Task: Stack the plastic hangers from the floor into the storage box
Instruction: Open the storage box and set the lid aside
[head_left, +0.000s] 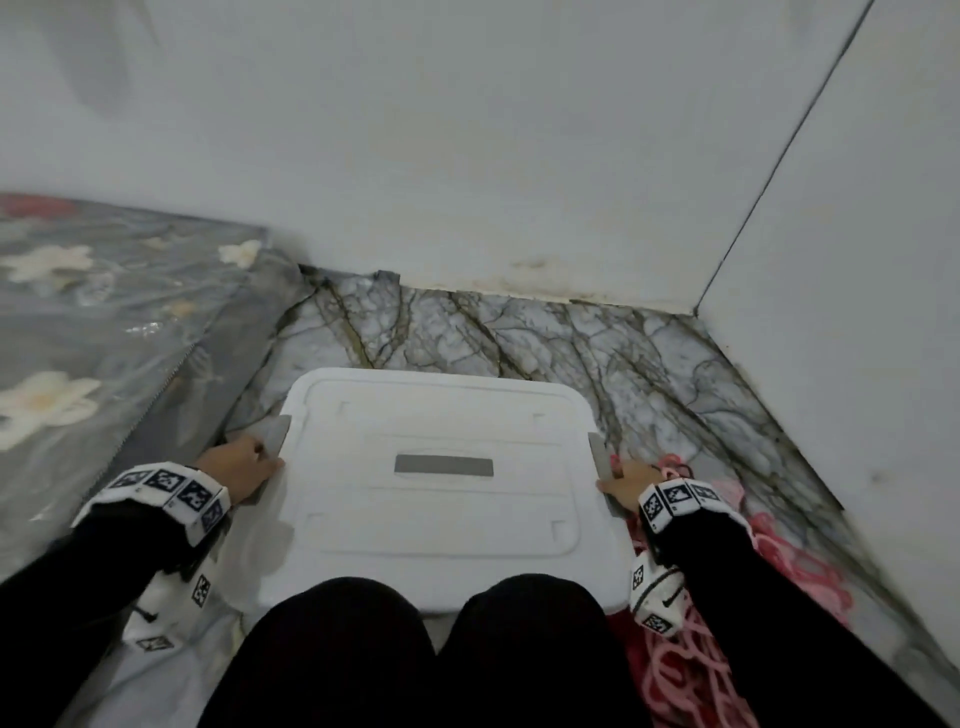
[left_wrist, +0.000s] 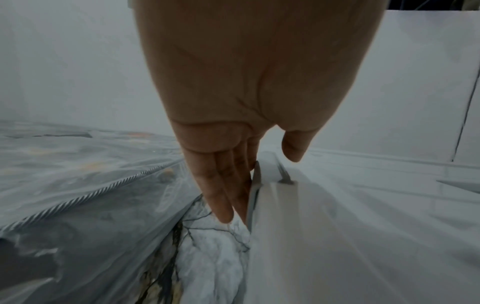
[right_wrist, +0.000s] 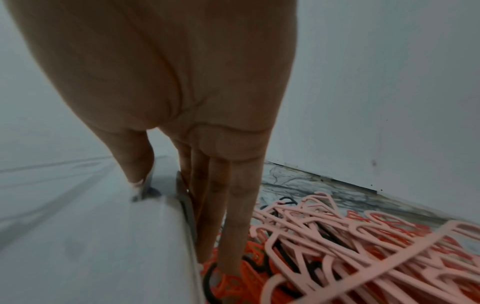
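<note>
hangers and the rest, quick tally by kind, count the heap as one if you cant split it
storage box, white lid shut: 1
grey latches on the lid: 2
hands on those latches, left hand, right hand: 2
hanger heap on the floor, pink, orange and black, too tangled to count: 1
mattress: 1
Total: 7

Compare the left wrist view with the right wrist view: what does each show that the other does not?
Only the left wrist view shows the left hand at the left grey latch, beside the plastic-wrapped mattress. Only the right wrist view shows the right hand at the right grey latch, beside the heap of pink and orange hangers. Both show the white lid and the marble-patterned floor.
</note>
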